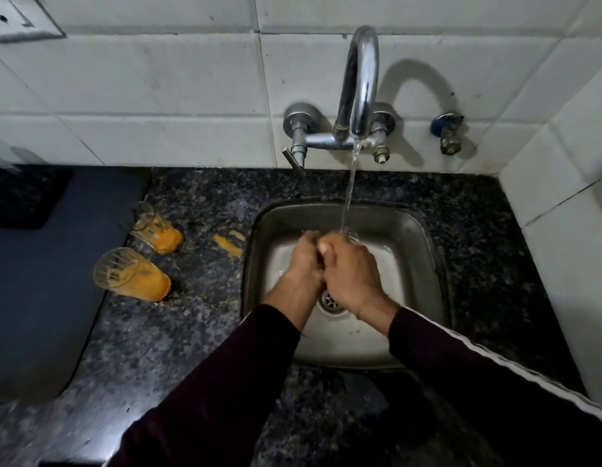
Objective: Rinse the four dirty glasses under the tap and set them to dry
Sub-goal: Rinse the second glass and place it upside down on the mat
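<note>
Dark sleeves [225, 382] reaching in over tabletop's [198, 203] near edge, forearms converging above sink [424, 237]. Both hands working one glass [350, 236] under tap [358, 79] stream (mostly hidden, only rim showing), likely so water is running inside. Right hand [351, 278] gripping glass, knuckles up; left hand [304, 261] pressing alongside, its grip curled, on glass I judge. Two dirty glasses [132, 274] lying tipped near dark mat's [40, 281] edge, waiting.
</note>
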